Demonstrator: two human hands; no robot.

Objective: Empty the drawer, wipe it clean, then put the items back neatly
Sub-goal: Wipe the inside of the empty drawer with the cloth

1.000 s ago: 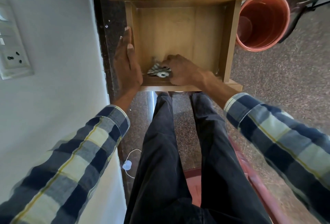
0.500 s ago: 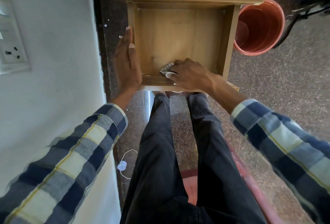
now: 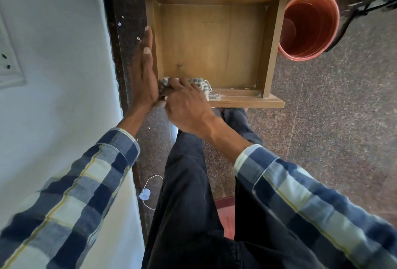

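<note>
The drawer (image 3: 211, 47) stands pulled out, its wooden floor bare. The right hand (image 3: 187, 105) has its grip clamped on a crumpled cloth (image 3: 198, 83) in the near left corner. The left hand (image 3: 144, 71) lies flat, fingers extended, against the drawer's left wall outside. An orange bucket (image 3: 309, 26) stands to the right.

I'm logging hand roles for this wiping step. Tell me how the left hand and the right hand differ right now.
The left hand lies flat and open along the drawer's left wall, outside it, holding nothing. The right hand is curled, reaching into the drawer's near left corner and gripping the cloth. Both wear the same checked sleeves.
</note>
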